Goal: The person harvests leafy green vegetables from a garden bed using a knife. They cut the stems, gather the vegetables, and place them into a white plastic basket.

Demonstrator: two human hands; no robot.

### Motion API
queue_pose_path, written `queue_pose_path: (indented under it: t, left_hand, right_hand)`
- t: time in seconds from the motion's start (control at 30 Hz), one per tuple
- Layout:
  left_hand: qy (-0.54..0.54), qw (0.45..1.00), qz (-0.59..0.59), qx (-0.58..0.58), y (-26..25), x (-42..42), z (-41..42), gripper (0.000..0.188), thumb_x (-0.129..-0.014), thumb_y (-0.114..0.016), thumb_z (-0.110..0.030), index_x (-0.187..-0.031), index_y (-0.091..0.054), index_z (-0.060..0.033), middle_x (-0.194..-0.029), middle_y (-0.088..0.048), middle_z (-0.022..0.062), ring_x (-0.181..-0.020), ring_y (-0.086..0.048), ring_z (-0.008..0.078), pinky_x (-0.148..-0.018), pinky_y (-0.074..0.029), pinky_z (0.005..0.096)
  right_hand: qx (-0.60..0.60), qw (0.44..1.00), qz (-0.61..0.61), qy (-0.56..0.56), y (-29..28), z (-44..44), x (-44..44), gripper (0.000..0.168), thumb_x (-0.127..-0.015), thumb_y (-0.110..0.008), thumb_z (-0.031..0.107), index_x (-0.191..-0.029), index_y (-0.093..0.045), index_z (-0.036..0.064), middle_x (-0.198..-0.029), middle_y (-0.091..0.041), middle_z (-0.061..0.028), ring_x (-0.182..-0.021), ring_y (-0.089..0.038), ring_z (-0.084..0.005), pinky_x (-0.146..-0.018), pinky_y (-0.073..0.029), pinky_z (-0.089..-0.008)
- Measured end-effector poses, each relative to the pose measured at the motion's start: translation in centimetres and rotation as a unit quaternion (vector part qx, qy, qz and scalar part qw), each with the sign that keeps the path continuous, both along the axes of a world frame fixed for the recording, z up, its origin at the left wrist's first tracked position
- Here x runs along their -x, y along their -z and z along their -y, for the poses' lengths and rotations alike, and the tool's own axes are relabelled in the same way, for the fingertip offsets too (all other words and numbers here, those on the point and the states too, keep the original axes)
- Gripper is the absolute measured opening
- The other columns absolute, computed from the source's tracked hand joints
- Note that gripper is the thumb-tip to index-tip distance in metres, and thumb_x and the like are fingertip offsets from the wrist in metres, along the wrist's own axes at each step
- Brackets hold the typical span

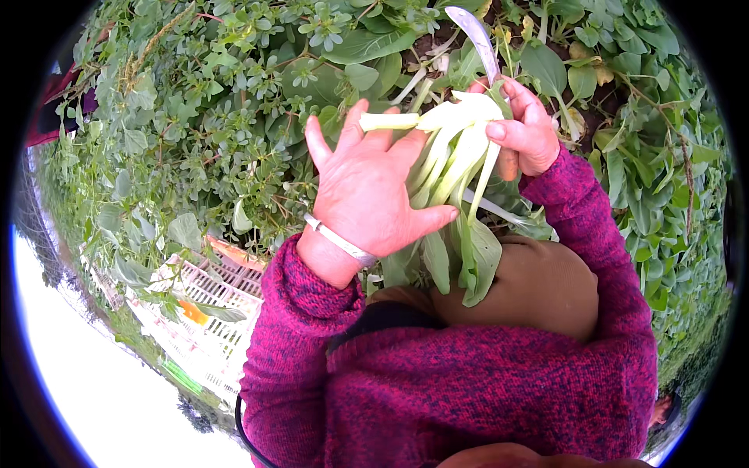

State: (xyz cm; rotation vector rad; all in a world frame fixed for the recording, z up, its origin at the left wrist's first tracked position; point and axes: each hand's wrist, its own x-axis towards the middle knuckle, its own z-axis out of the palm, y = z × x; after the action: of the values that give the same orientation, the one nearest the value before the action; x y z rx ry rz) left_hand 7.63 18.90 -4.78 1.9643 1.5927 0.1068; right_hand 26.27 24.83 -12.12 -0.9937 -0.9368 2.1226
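A head of bok choy [462, 140] hangs in front of my knees, its pale cut base up and its green leaves [483, 257] drooping. My right hand [529, 131] grips it near the base, thumb on the stalks. The same hand keeps a curved harvesting knife [480, 44], its blade pointing up and away; the handle is mostly hidden. My left hand [371, 169] is beside the stalks with fingers spread and the thumb over the leaves. A short pale stalk [389, 121] lies across its fingertips, apparently not gripped.
Low purslane-like plants [234, 117] cover the ground ahead and left. More leafy greens [649, 175] grow at right. Loose cut stalks [412, 85] lie on the soil beyond my hands. At lower left stands a pale plastic crate [216, 304]. A black cable [246, 433] runs beside my left sleeve.
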Motion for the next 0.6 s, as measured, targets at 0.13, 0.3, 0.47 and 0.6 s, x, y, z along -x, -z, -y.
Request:
queue_pose_path:
  t: [0.13,0.3,0.47,0.6]
  left_hand:
    - [-0.192,0.748,0.540,0.336,2.7,-0.2,-0.2,0.072,-0.064,-0.066,-0.016,-0.122,-0.028,0.0015,-0.114,-0.042,0.0081,-0.105,-0.041,0.0151,-0.089,-0.033,0.0276]
    - [-0.166,0.976,0.102,0.098,3.5,-1.9,0.0,0.048,-0.059,-0.065,-0.034,-0.092,-0.053,-0.0010,-0.074,-0.059,0.0156,-0.071,-0.059,0.0284,-0.064,-0.047,0.0355]
    - [-0.129,0.990,0.022,0.059,3.7,-2.3,-1.3,0.037,-0.061,-0.062,-0.026,-0.088,-0.050,-0.0034,-0.069,-0.058,0.0149,-0.067,-0.057,0.0316,-0.060,-0.046,0.0402]
    - [-0.209,0.925,0.293,0.125,4.0,-2.1,-1.7,0.046,-0.061,-0.070,-0.018,-0.098,-0.049,-0.0004,-0.075,-0.059,0.0079,-0.069,-0.057,0.0170,-0.063,-0.047,0.0303]
  right_hand:
    - [0.008,0.997,-0.053,-0.053,-1.1,-0.3,0.6,0.041,-0.065,-0.067,0.010,-0.099,-0.047,0.001,-0.087,-0.053,-0.0035,-0.084,-0.051,-0.0113,-0.077,-0.041,-0.0238]
    - [-0.305,0.934,0.151,-0.113,0.1,-0.9,1.0,0.029,-0.067,-0.068,0.017,-0.087,-0.055,0.000,-0.075,-0.051,-0.0007,-0.076,-0.048,-0.0088,-0.068,-0.041,-0.0228]
    - [-0.199,0.963,0.181,-0.018,0.5,-0.9,1.6,0.021,-0.072,-0.063,0.017,-0.082,-0.056,0.000,-0.065,-0.050,0.0016,-0.063,-0.045,-0.0045,-0.055,-0.039,-0.0202]
    - [-0.058,0.966,0.199,0.151,2.2,-2.6,1.0,0.023,-0.074,-0.062,0.020,-0.084,-0.052,0.001,-0.064,-0.054,0.0005,-0.053,-0.048,-0.0049,-0.047,-0.038,-0.0191]
